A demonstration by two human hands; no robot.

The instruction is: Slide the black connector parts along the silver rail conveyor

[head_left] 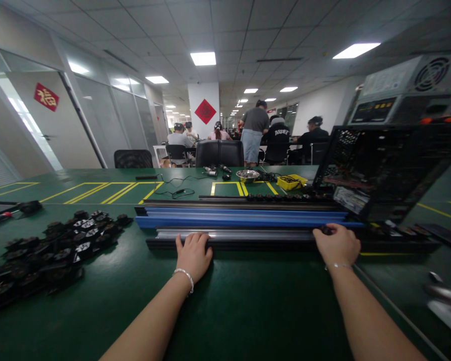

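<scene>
Across the green table lies a long black metal rail (263, 244) with a shiny grey strip along its far side. My left hand (193, 253) is closed over its left part, fingers reaching past the far edge. Near its right end, my right hand (338, 245) pinches a small black part (326, 229), mostly hidden by the fingers. Just behind is a blue rail (248, 219), parallel to the black one. To the left, many black fan-like parts (86, 233) lie in a heap, some with white labels.
An open black computer case (379, 165) stands at the right, with a grey power supply unit (409, 90) on top. Farther back are a metal bowl (247, 175), a yellow tray (291, 181) and loose cables (178, 193). Several people sit or stand beyond the black chairs (220, 153).
</scene>
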